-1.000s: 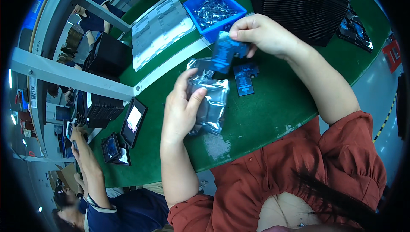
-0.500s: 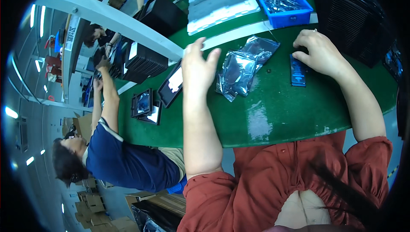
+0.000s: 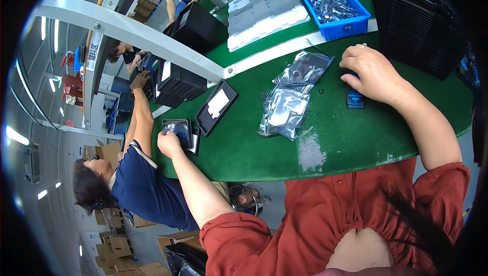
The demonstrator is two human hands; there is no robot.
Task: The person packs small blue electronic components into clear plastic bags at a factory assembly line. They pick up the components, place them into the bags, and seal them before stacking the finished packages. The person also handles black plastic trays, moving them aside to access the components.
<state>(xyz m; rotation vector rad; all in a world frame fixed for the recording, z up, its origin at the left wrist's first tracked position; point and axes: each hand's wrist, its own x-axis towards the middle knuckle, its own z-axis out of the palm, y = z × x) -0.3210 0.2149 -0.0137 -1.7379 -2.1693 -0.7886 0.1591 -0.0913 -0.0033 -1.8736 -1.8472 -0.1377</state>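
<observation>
My left hand reaches across to a small black tray at the left. Its fingers are closed at the edge of a shiny clear-bagged part in that tray. On the right, my right hand is palm down with fingers loosely curved and the thumb apart. Nothing shows between them. A flat dark-blue piece lies partly hidden beneath that hand. Between my hands, several silvery plastic bags overlap on the green table.
A black tray with a white label lies left of the bags. Behind are a blue bin of small parts, a grey moulded sheet, and tall black tray stacks. A co-worker in navy reaches in close by on the left.
My left hand has moved from beside the bags leftward to the small tray and closed on the bagged part. My right hand has shifted slightly, covering more of the blue piece.
</observation>
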